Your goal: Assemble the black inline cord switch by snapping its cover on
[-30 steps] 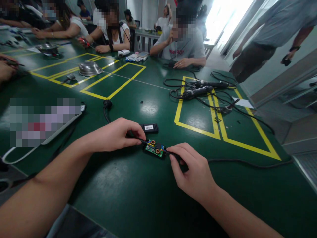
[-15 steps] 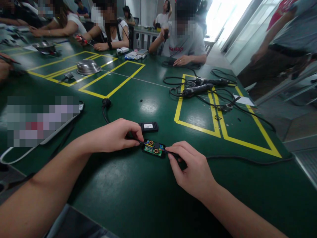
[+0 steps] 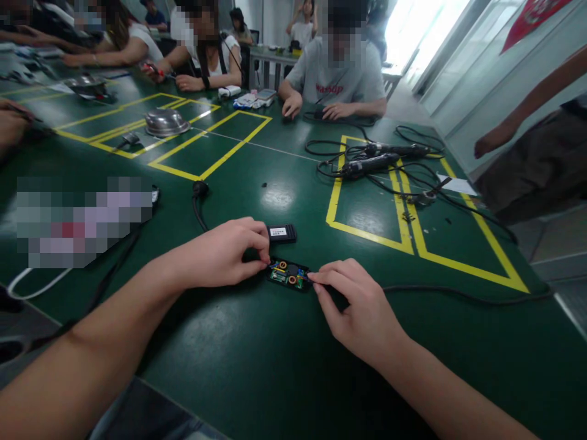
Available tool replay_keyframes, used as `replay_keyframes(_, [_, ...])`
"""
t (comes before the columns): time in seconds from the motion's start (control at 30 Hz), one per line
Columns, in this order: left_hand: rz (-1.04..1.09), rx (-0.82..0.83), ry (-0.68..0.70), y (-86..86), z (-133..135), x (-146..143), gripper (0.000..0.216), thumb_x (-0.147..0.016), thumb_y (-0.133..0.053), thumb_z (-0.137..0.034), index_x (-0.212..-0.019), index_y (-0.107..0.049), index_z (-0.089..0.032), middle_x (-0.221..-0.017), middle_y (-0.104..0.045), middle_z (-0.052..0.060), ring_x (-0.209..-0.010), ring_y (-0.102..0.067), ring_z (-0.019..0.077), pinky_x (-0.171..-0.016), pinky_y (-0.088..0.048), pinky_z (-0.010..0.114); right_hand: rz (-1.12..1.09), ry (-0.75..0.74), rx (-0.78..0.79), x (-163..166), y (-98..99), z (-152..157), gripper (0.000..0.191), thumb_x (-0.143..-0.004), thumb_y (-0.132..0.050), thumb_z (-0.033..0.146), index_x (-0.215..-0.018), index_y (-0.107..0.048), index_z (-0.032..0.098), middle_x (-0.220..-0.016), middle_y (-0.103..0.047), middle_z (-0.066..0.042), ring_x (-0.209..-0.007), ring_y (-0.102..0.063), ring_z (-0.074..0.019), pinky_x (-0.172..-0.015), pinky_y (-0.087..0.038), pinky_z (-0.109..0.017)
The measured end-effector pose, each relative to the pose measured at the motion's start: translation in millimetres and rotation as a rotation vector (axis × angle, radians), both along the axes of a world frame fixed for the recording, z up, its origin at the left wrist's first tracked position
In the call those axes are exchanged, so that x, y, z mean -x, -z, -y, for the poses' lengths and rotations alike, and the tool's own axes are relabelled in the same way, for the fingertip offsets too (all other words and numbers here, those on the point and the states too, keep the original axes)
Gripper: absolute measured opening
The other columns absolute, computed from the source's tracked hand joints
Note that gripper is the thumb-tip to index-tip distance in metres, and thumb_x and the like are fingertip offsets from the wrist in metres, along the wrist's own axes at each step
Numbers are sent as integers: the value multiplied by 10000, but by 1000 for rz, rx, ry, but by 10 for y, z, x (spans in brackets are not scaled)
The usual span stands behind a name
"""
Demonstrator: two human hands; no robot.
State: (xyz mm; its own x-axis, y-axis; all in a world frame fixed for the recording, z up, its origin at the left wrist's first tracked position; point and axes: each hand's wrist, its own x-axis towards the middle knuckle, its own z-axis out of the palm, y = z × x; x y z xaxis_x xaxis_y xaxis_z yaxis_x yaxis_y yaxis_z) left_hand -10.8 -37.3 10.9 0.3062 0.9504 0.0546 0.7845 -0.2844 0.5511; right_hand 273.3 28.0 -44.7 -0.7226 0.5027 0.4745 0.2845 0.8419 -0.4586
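Observation:
A small green circuit board with two copper-coloured ring coils and blue and yellow wires sits in an open black plastic case on the table. At its left end, my left hand is closed in a pinch on the black cable, which the fingers mostly hide. My right hand pinches the other black cable where it meets the right end of the case. Just behind lies the black case cover with a white label, partly hidden by my left fingers.
A black plug lies behind my left hand. Electric screwdrivers with tangled cords rest at the back right. Farther left are a metal bowl and a blurred-out flat object. Several people sit around the table; one stands at right.
The board shows less green and looks lower in the case. My hands stay at its two ends. Across the table, a person's raised hand has come down onto the tabletop.

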Motion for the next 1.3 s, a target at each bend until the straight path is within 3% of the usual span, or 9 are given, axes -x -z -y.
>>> replay_keyframes(0.07, [-16, -105, -53, 28, -17, -60, 138, -958, -732, -302, -884, -826, -234, -1166, -730, 88, -1108, -681, 282, -1072, -547, 447, 8, 12, -26, -6, 6, -5, 205, -1062, -575, 147, -1056, -767, 218, -995, -800, -93, -904, -731, -260, -796, -621, -446])
replay_keyframes(0.13, [8, -170, -131, 92, -58, -104, 190, -965, -734, -331, -1096, -833, -236, -1301, -715, 110, -1232, -660, 320, -1167, -523, 514, 15, 23, -51, -8, 5, -10, 190, -1054, -579, 150, -1087, -757, 210, -1007, -802, -98, -906, -729, -265, -794, -607, -449])
replay_keyframes(0.2, [5, -159, -207, 173, -110, -117, 353, -983, -737, -323, -1320, -777, -229, -1433, -709, 130, -1344, -642, 346, -1220, -494, 552, 13, 28, -54, -6, 1, -14, 185, -1042, -580, 155, -1129, -735, 203, -1002, -796, -96, -895, -725, -263, -785, -597, -441])
replay_keyframes(0.27, [-15, -96, -240, 232, -150, -102, 433, -972, -750, -272, -1402, -738, -221, -1425, -747, 130, -1328, -674, 346, -1204, -510, 552, 8, 38, -30, -3, -2, -15, 195, -1026, -580, 167, -1170, -708, 200, -973, -781, -85, -865, -716, -253, -764, -589, -428])
replay_keyframes(0.37, [11, -89, -213, 215, -146, -66, 400, -973, -736, -219, -1372, -754, -229, -1357, -794, 107, -1270, -716, 315, -1171, -533, 505, 23, 54, -5, -2, -1, -9, 244, -997, -591, 190, -1228, -672, 193, -963, -765, -75, -848, -709, -250, -757, -583, -425])
replay_keyframes(0.47, [131, -131, -69, 95, -69, -66, 363, -987, -741, -253, -1349, -767, -236, -1354, -792, 91, -1255, -730, 283, -1148, -544, 439, 29, 63, 1, -3, -9, 5, 314, -976, -601, 205, -1286, -642, 188, -991, -761, -81, -846, -703, -252, -748, -572, -422])
replay_keyframes(0.6, [136, -32, 80, -21, 25, -125, 402, -916, -758, -157, -1308, -789, -238, -1336, -790, 61, -1210, -741, 254, -1102, -550, 373, 54, 49, 25, -2, -31, 20, 398, -965, -641, 247, -1357, -615, 180, -1038, -753, -93, -863, -690, -257, -755, -567, -423])
replay_keyframes(0.87, [38, -9, 97, 34, 21, -195, 303, -942, -788, -137, -1232, -793, -223, -1274, -789, 55, -1170, -729, 244, -1065, -535, 364, 99, 14, 29, 9, -14, -9, 256, -1022, -709, 236, -1275, -696, 198, -1120, -794, -94, -956, -717, -275, -805, -541, -433])
replay_keyframes(1.3, [11, -3, 71, -3, 52, -256, 270, -957, -801, -143, -1208, -775, -236, -1179, -796, 44, -1109, -700, 246, -1014, -521, 378, 99, 98, -11, 10, -9, 56, 258, -1012, -733, 257, -1269, -724, 237, -1118, -827, -81, -1016, -741, -299, -924, -468, -480])
